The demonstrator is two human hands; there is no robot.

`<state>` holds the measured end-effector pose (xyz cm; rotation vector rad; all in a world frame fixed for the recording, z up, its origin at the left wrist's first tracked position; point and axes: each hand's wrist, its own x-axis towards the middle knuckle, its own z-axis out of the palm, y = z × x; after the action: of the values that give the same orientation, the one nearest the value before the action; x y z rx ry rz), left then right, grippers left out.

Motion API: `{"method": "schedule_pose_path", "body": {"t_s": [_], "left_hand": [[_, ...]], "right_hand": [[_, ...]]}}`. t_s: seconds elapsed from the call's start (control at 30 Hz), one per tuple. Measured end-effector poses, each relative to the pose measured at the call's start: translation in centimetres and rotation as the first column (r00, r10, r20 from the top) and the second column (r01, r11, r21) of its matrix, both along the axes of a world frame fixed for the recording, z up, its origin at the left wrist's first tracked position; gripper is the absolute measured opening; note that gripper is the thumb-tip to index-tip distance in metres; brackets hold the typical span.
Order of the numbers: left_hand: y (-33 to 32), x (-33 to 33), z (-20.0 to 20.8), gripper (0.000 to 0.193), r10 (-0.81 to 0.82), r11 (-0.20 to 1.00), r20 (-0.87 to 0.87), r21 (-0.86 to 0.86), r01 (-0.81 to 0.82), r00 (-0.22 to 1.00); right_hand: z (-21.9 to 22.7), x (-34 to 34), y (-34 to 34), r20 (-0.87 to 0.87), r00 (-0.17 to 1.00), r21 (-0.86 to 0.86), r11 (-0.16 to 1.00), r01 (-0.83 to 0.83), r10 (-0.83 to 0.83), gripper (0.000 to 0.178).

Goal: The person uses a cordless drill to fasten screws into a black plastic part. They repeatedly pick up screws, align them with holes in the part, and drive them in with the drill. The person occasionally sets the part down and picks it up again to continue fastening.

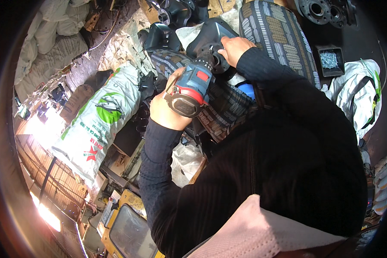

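Observation:
My left hand [170, 109] is wrapped round the handle of a blue and red cordless drill [193, 84], whose chuck points away from me toward a dark fitting. That fitting belongs to a black moulded part [213, 36] with a broad flared body. Fingers of my right hand [236, 49] are curled over its edge, just beyond the chuck. The drill's tip and any screw there are hidden. Patterned fabric cushioning [172, 62] lies under the part and the drill.
A patterned cushion [279, 36] stands at right, beside a black tray of screws [330, 61]. More black parts [161, 36] lie at the far side, and round flanged parts [318, 10] at the far right. A white-green sack [101, 116] lies at left; a yellow-framed machine [131, 230] stands near.

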<state>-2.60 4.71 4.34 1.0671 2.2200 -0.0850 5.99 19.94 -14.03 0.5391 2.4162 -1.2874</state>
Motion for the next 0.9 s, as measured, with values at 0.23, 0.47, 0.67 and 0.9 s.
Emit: {"method": "schedule_pose_path", "body": {"t_s": [0.23, 0.47, 0.67, 0.9], "left_hand": [[-1.0, 0.0, -0.9, 0.034, -0.059, 0.969, -0.028, 0.238, 0.065, 0.998], [-0.9, -2.5, -1.2, 0.033, 0.036, 0.981, 0.031, 0.192, -0.042, 0.999], [0.6, -3.5, -1.1, 0.033, 0.081, 0.994, 0.181, 0.064, -0.094, 0.98], [1.3, -3.7, -2.4, 0.04, -0.222, 0.975, 0.118, 0.043, 0.218, 0.968]], "right_hand": [[-0.1, -0.4, 0.3, 0.04, 0.999, -0.015, 1.0, 0.009, -0.009, 0.032], [0.0, -0.4, 0.3, 0.034, 0.999, 0.0, 1.0, -0.007, 0.007, 0.031], [-0.1, -0.2, 0.4, -0.005, 1.0, -0.017, 1.0, -0.008, 0.008, 0.029], [-0.3, 0.0, 0.5, -0.011, 1.0, -0.091, 0.996, 0.015, -0.016, 0.027]]}}
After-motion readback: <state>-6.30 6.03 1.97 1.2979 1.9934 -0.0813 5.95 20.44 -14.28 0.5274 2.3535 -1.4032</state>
